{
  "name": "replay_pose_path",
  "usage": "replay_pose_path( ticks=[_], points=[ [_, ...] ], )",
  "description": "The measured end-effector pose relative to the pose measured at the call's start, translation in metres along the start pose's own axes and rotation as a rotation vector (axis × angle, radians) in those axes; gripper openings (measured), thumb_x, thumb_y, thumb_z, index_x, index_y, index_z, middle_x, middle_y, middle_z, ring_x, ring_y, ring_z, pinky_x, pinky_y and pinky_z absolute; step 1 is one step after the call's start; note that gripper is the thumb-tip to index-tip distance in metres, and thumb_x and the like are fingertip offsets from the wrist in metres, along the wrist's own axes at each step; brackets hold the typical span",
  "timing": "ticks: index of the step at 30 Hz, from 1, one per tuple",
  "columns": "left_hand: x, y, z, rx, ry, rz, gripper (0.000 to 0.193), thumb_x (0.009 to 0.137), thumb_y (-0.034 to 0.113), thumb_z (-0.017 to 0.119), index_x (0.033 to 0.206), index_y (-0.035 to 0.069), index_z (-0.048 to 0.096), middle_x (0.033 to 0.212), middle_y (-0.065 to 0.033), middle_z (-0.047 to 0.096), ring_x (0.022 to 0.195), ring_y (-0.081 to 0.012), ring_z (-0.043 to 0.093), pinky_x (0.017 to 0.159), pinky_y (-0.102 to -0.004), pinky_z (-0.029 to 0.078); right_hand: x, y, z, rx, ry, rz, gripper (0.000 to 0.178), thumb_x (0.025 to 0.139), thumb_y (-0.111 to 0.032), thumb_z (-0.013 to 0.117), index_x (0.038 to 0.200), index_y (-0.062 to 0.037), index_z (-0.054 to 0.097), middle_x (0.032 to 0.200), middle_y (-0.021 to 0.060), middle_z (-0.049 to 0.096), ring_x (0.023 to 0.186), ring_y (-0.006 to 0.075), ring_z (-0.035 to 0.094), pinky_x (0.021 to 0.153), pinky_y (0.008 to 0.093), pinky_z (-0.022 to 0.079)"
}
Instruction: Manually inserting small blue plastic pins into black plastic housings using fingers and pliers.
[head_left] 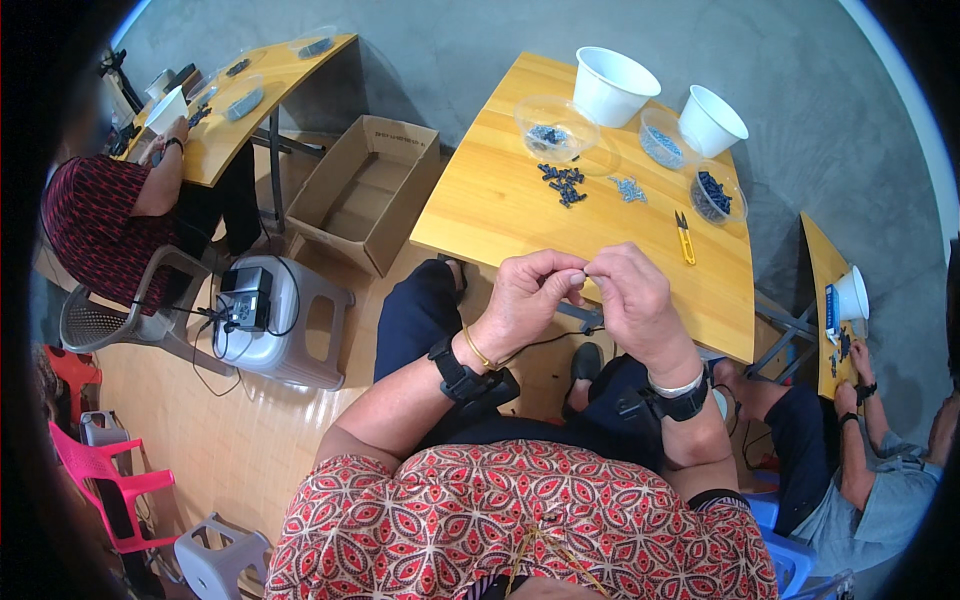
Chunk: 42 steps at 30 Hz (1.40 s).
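My left hand (527, 297) and my right hand (637, 300) meet at the near edge of the wooden table (480, 220). Thumbs and forefingers of both are pinched together, tip to tip. Whatever sits between them is too small and covered to name. Beyond my hands lies a loose pile of small dark blue parts (566, 184). To its right is a scatter of tiny silvery pieces (629, 189). Yellow-handled thread snips (685, 240) rest at the right, blades pointing away from me.
Clear round tubs (572, 112) of small parts and two white buckets (612, 85) stand along the far side. An open cardboard box (400, 215) is on the floor to the left, near a grey stool (290, 340) with cables. Other people work at tables on both sides.
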<state>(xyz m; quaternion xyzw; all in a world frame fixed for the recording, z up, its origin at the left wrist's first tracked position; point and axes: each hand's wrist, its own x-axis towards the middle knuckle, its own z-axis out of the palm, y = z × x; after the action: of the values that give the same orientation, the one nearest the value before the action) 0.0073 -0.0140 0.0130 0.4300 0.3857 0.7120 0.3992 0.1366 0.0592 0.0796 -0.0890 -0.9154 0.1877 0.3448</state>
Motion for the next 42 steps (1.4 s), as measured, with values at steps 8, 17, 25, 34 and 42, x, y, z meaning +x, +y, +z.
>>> replay_pose_path(
  ticks=[8,17,25,34,42],
  points=[
    [0.002,-0.002,-0.002,-0.216,-0.021,-0.148,0.012,0.086,0.006,0.053,0.093,-0.001,0.06,0.075,-0.0058,0.061,0.066,-0.0126,0.06,0.061,-0.0227,0.049,-0.005,0.012,0.01,0.135,0.085,0.055,0.014,0.075,0.009,0.053,0.084,-0.0017,0.054,0.076,0.0108,0.054,0.067,0.0258,0.056,0.06,0.0305,0.045],
    [0.008,-0.01,-0.006,-0.31,0.067,-0.286,0.01,0.086,0.007,0.055,0.091,0.001,0.061,0.075,-0.0035,0.06,0.065,-0.0095,0.057,0.06,-0.0212,0.048,-0.013,0.023,0.016,-0.065,-0.084,0.072,0.049,0.082,-0.018,0.056,0.124,0.0006,0.041,0.107,0.0197,0.049,0.097,0.0331,0.048,0.084,0.0382,0.04],
    [0.009,-0.033,-0.021,-0.183,0.147,-0.334,0.007,0.084,0.005,0.057,0.084,-0.001,0.061,0.072,-0.003,0.06,0.063,-0.0079,0.054,0.059,-0.0208,0.047,-0.016,0.024,0.04,-0.368,-0.232,0.064,0.064,0.078,-0.034,0.058,0.127,0.0018,0.036,0.114,0.0202,0.045,0.101,0.0346,0.044,0.087,0.0433,0.035],
    [0.023,-0.037,-0.045,-0.221,0.171,-0.316,0.011,0.085,0.007,0.056,0.091,-0.002,0.06,0.071,-0.0053,0.059,0.061,-0.0121,0.056,0.06,-0.0253,0.051,0.022,0.106,0.049,-0.107,-0.116,0.365,0.017,0.077,-0.009,0.056,0.093,-0.0028,0.057,0.085,0.0173,0.058,0.082,0.0347,0.055,0.072,0.0401,0.044],
    [0.021,-0.036,-0.052,-0.212,0.191,-0.314,0.013,0.085,0.007,0.056,0.093,-0.002,0.06,0.071,-0.0048,0.058,0.062,-0.011,0.055,0.061,-0.0256,0.051,0.042,0.142,0.067,-0.3,-0.234,0.175,0.006,0.076,-0.006,0.056,0.082,-0.0048,0.054,0.076,0.0144,0.055,0.077,0.0333,0.054,0.066,0.0428,0.043]
  ],
)
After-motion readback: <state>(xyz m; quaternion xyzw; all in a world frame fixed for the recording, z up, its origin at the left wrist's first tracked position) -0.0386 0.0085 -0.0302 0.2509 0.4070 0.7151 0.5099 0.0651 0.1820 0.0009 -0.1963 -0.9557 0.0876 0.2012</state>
